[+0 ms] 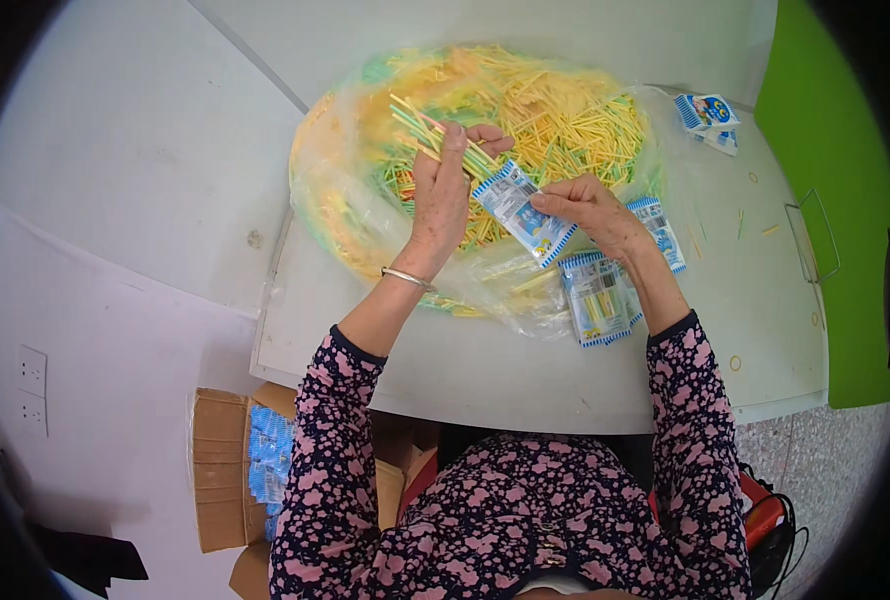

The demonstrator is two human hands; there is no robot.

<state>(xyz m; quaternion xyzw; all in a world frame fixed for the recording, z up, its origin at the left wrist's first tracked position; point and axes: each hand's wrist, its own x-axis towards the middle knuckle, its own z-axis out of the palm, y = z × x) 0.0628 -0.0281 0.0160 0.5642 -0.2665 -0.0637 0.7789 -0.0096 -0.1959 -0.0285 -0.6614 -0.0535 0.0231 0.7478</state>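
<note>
Sticks, thin yellow and green plastic ones, sit pinched in a small bundle in the left hand, above the big clear plastic bag heaped with loose sticks. Beside that bundle, the right hand pinches a small blue-and-white plastic packet by its edge. At the bag's near right edge lie more filled packets on the pale grey table.

blue-white packet held, packets beside, carton
</note>
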